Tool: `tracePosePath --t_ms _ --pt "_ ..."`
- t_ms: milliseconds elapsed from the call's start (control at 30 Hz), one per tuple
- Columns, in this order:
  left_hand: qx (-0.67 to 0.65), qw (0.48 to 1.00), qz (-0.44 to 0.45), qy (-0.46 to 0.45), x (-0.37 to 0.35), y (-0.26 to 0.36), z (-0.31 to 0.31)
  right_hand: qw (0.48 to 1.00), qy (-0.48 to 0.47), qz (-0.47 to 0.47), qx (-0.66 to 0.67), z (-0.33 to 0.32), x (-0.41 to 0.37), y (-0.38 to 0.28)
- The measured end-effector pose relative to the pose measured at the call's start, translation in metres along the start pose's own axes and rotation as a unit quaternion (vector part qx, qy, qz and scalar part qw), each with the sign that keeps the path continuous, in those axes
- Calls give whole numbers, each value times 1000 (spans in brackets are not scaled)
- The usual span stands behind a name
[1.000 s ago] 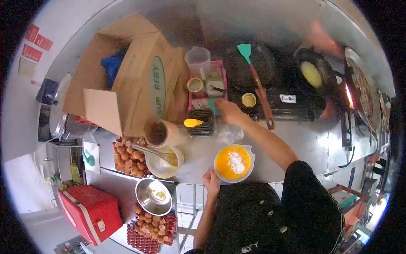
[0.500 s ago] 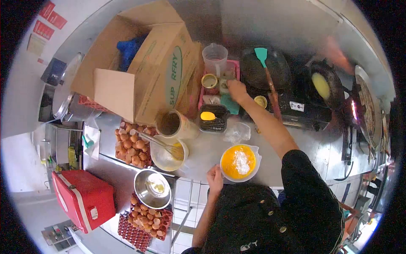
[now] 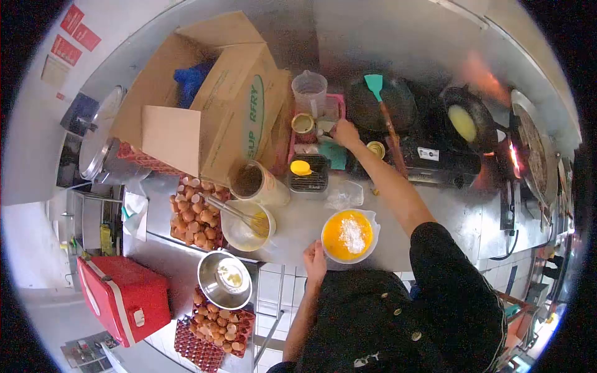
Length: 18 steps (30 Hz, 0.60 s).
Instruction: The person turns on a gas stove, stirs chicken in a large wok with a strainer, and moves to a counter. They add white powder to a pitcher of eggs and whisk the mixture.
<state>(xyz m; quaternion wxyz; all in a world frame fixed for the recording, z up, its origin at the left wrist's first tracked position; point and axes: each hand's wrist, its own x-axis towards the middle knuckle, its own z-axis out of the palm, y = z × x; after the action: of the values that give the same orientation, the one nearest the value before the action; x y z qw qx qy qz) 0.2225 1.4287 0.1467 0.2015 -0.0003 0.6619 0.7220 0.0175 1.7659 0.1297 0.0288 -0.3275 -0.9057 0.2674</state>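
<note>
My left hand is closed at the left side of a white spouted bowl. Yellow beaten egg fills the bowl, with a heap of white powder on top. Across the counter, my right hand reaches to a pink basket, its fingers bent together over a small pale object; I cannot tell what it is. Beside it in the basket are an open jar and a clear measuring jug. A green cloth-like piece lies just below that hand.
To the right, a pan with a yellow omelette sits near a flame. A turquoise spatula lies over a dark pan. Leftward are a whisk in a bowl, eggshells, a cardboard box and a red cooler.
The view has shifted slightly. My right hand stays at the basket, with its fingers now at the small pale object. My left hand keeps its place at the bowl.
</note>
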Motion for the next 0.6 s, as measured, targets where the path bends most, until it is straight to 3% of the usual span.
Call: tracePosePath --t_ms 200,267,300,367,600 --pt "-2 999 -38 -23 -1 0 -5 995 53 -41 80 -7 -31 16" --pt "15 999 -9 -32 1 -3 -6 973 92 -98 190 -10 -47 21" --pt "33 999 18 -36 0 -5 -10 973 84 -100 190 -11 -54 23" --pt "48 998 23 -26 1 -3 -9 941 68 -74 323 -30 -80 21" --pt "38 998 0 -42 3 -8 -12 967 -2 -119 227 -152 -227 -5"
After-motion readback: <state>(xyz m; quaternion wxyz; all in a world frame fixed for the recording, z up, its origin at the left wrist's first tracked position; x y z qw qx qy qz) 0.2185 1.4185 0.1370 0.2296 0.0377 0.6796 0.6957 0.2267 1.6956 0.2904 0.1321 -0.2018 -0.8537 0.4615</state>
